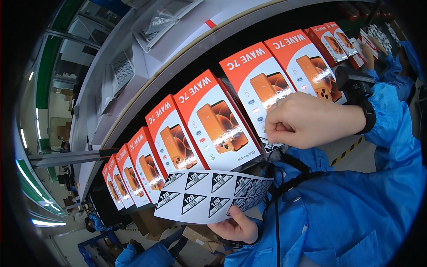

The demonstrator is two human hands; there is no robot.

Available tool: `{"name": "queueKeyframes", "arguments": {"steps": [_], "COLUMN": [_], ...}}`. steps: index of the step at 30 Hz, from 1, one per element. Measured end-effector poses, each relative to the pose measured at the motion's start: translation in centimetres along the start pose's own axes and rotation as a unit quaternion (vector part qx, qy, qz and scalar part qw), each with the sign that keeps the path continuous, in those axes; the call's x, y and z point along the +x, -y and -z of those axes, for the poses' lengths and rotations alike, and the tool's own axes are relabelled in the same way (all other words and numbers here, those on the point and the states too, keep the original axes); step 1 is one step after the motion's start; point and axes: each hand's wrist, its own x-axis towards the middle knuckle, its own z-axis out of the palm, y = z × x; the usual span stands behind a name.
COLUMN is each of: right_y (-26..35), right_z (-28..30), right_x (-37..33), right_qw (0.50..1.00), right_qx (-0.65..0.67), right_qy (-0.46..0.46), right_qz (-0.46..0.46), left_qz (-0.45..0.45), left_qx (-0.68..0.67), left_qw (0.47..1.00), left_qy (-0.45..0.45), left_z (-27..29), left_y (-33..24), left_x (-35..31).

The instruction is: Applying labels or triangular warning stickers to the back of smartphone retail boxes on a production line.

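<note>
seemingly, the curled right hand (302, 121) is labelling one box (258, 86), the left hand (238, 226) pinching a sheet (211, 192), many labels (221, 181) remaining.

We see a white sticker sheet (209, 196) printed with black triangles, bowed and tilted, beside upward-facing red-and-white phone boxes (218, 124) standing in a row.

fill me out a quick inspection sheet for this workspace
surface: dark worktop, row of red and white boxes along it
job's things: sticker sheet, curved, with black triangular stickers
clutter: trays on the raised side ledge
hands: left hand grips the sheet's lower edge; right hand curled over a box, contact unclear
cables: black cord down the blue jacket
surroundings: co-workers in blue nearby, striped floor tape
</note>
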Motion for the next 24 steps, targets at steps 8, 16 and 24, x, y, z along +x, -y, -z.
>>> {"name": "queueKeyframes", "arguments": {"steps": [8,16,24], "right_y": [-0.1,1.2,2.8], "right_z": [-0.2,-0.7,-6.3], "right_x": [-0.1,-1.1,-2.1], "right_qw": [1.0,0.995,0.943], "right_qx": [-0.016,-0.042,-0.019], "right_qy": [-0.023,-0.058,-0.176], "right_qz": [0.014,0.067,0.283], "left_qz": [0.017,0.021,0.009], "left_qx": [-0.012,-0.101,-0.129], "left_qw": [0.999,0.995,0.989], "left_qy": [-0.029,-0.015,0.075], "left_z": [-0.2,-0.7,-0.3], "left_y": [0.3,-0.5,-0.5], "left_x": [0.1,0.5,0.6]}}
